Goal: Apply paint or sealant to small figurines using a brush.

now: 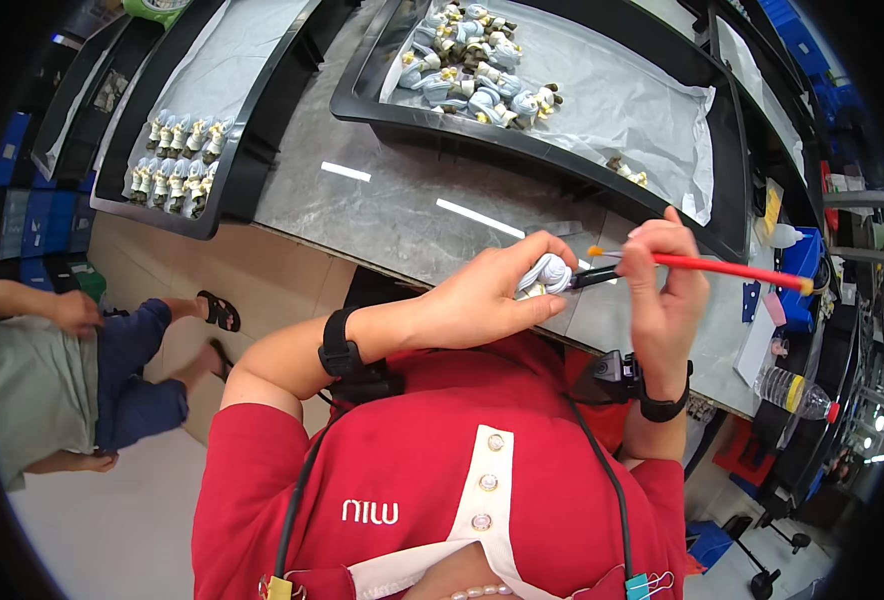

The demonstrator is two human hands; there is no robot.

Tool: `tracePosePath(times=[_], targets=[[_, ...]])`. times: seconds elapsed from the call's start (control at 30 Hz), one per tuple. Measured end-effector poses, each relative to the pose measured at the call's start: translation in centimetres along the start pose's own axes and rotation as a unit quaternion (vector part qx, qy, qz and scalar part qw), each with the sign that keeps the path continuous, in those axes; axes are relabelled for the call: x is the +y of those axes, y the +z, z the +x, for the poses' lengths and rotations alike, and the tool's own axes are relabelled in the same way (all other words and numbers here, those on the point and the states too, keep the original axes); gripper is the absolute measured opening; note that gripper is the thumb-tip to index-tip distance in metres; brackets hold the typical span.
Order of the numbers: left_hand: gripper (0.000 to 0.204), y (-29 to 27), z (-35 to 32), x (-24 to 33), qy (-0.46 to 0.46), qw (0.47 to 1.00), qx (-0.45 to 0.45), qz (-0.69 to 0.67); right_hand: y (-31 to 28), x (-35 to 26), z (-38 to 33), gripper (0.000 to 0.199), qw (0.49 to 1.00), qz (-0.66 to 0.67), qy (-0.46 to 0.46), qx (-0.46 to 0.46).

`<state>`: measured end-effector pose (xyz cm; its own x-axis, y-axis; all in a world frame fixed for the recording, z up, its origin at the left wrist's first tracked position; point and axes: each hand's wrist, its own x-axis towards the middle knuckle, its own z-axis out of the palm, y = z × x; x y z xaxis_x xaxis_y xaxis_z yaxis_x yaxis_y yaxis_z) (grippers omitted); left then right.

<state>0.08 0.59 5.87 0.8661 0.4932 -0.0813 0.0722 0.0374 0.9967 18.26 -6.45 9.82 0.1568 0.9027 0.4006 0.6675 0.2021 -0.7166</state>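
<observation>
My left hand (pixel 462 300) is closed around a small figurine (pixel 550 272) with pale blue-grey hair, pinched between thumb and fingers. In my right hand (pixel 662 290) are two thin tools. One is a red-handled paintbrush (pixel 737 267), lying crosswise with its orange-brown bristles to the left, away from the figurine. The other is a slim black tool (pixel 594 276), pointing left with its end at the figurine's side; whether it touches cannot be made out. Both hands are just over the table's near edge.
Beyond my hands stands a large black tray (pixel 522 145), paper-lined, with a heap of figurines (pixel 467 60). Another black tray (pixel 224 190) at left holds figurines in rows. White strips (pixel 480 217) lie on the grey table. A plastic bottle (pixel 797 392) is at right; a person (pixel 42 380) sits at left.
</observation>
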Motion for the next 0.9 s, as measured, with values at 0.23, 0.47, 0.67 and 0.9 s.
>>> tracePosePath(times=[0.23, 0.47, 0.67, 0.9], targets=[[0.037, 0.0, 0.1, 0.5, 0.018, 1.000, -0.015, -0.021, 0.8, 0.4, -1.4, 0.008, 0.983, 0.171, 0.021, 0.058], [0.029, -1.0, 0.3, 1.3, 0.014, 0.997, 0.003, -0.071, 2.0, -0.2, -1.1, 0.017, 0.957, 0.272, 0.077, 0.068], [0.027, -0.6, 0.0, 0.6, 0.062, 0.984, 0.117, -0.117, 1.7, -0.4, -1.7, 0.014, 0.965, 0.245, 0.075, 0.053], [0.026, -3.4, -2.9, 4.9, 0.256, 0.955, 0.134, -0.069, 1.0, 0.0, -2.3, 0.014, 0.963, 0.250, 0.078, 0.059]])
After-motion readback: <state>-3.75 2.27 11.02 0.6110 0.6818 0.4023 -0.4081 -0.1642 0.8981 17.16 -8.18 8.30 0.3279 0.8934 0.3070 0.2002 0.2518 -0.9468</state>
